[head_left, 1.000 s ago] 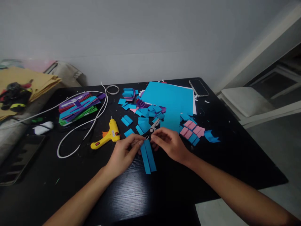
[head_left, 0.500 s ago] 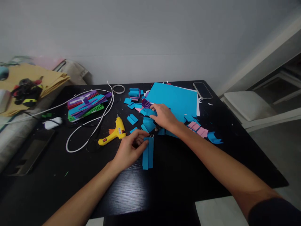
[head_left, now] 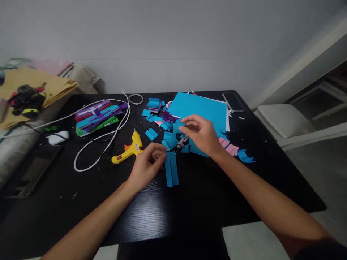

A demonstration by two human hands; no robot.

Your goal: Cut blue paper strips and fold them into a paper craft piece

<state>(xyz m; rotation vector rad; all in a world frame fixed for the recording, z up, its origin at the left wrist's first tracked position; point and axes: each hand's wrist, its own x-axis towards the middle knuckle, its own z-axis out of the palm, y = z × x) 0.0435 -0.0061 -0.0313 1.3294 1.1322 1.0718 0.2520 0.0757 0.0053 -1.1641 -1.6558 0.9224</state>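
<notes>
Black table [head_left: 200, 202]: left hand [head_left: 147, 163] pinches folded strip [head_left: 168, 171]; right hand [head_left: 204, 135], blue piece [head_left: 177, 126].

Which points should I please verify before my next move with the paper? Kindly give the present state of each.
1. Folded blue strip held by the left hand: ok, pinched near its far end.
2. Small blue piece held by the right hand: ok, at the fingertips.
3. Scissors well away from the right hand: not ok, they lie close by it.
4. Yellow glue gun with its nozzle pointing away from both hands: ok.
5. Yellow glue gun cool: cannot tell.
6. White cable clear of both hands: ok.
</notes>
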